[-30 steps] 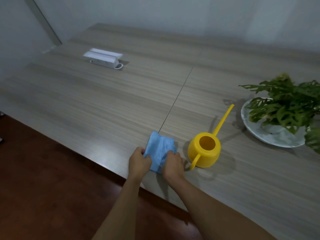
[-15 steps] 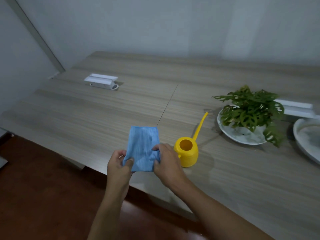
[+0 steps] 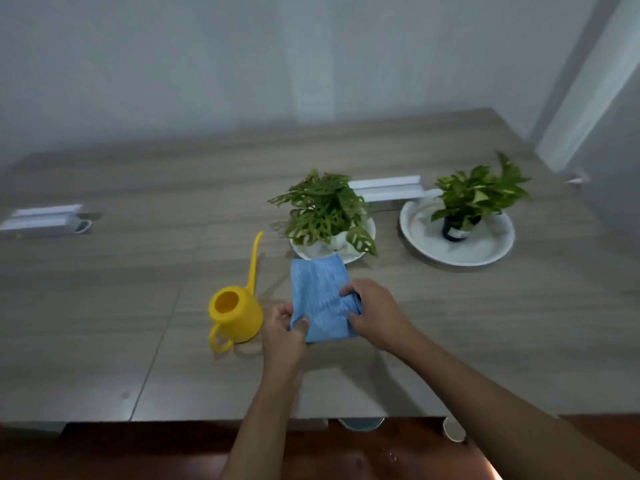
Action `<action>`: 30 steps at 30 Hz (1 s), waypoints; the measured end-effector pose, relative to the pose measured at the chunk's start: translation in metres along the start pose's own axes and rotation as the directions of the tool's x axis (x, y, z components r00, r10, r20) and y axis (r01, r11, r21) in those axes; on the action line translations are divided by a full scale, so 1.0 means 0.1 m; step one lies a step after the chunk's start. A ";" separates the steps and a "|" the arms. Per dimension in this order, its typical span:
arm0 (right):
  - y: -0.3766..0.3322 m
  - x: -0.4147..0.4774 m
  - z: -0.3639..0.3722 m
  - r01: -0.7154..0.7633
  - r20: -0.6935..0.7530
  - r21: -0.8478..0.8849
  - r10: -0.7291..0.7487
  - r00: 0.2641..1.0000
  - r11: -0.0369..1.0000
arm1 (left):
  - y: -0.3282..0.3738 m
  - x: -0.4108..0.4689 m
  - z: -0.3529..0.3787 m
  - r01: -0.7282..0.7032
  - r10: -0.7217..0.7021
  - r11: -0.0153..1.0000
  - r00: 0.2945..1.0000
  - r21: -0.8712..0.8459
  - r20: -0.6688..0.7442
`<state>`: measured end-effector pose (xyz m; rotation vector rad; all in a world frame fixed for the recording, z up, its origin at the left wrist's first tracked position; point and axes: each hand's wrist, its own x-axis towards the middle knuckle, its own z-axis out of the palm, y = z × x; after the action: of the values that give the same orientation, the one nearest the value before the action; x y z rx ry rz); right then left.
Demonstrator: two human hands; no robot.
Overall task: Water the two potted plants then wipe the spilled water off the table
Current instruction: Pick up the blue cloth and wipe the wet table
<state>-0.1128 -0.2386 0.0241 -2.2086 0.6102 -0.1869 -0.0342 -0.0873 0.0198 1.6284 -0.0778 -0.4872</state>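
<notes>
Blue cloth [image 3: 320,301] is up off the tabletop [image 3: 104,306], stretched between both hands, so this looks like the wiping part getting set up rather than watering. The left hand [image 3: 282,336] pinches the near left corner with thumb on top and fingers curled under, and the right hand [image 3: 375,315] is closed around the right edge, bunching a bit of fabric there. My guess is they're holding it that way to open or refold it into a flat pad before pressing it down, since a flat pad soaks up more than a wad.

The yellow watering can [image 3: 235,318] sits upright just left of the left hand, handle toward the person, long spout pointing away. Parked like that it's out of the way but easy to grab, which to me says the pouring is probably finished.

Just beyond the hands is the first potted plant [image 3: 325,211] in its white saucer [image 3: 369,233], with the far edge of the cloth overlapping the saucer's rim from this angle. The second potted plant [image 3: 479,195] is farther off to the right of the right hand, in a wider white dish [image 3: 485,256]. The dishes are presumably there to catch runoff.

I honestly can't make out any puddle on the wood, too blurry, so where the wipe should land is unclear.
</notes>
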 end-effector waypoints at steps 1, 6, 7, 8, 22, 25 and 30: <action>0.24 -0.07 -0.09 -0.044 0.008 -0.009 0.044 0.999 0.999 | -0.11 -0.05 0.21 0.013 -0.014 0.999 0.999 0.040 0.030; 1.32 -0.40 -0.39 -0.233 0.005 -0.015 0.233 0.972 0.972 | -0.66 -0.25 1.13 0.056 -0.085 0.975 0.988 0.215 0.127; 1.49 -0.45 -0.42 -0.253 -0.005 -0.021 0.253 0.968 0.967 | -0.76 -0.27 1.27 0.063 -0.099 0.967 0.986 0.247 0.134; 1.63 -0.49 -0.44 -0.263 -0.014 -0.035 0.262 0.965 0.964 | -0.85 -0.27 1.40 0.073 -0.115 0.960 0.983 0.272 0.141; 3.48 -0.74 -1.35 -0.446 -0.377 -0.375 0.306 0.874 0.813 | -1.55 0.17 2.07 -0.771 0.221 0.122 0.635 0.625 0.740; 3.65 -0.77 -1.36 -0.448 -0.339 -0.480 0.311 0.888 0.755 | -1.71 0.16 2.15 -0.737 0.089 0.036 0.675 0.675 0.733; 3.73 -0.74 -1.30 -0.469 -0.374 -0.479 0.311 0.874 0.742 | -1.86 -0.27 2.47 -0.716 0.111 -0.046 0.689 0.696 0.716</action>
<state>-0.3557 -0.4959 -0.1670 -2.5546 1.4323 -0.0922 -0.1901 -0.2846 -0.1613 2.5869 -1.6878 -0.2332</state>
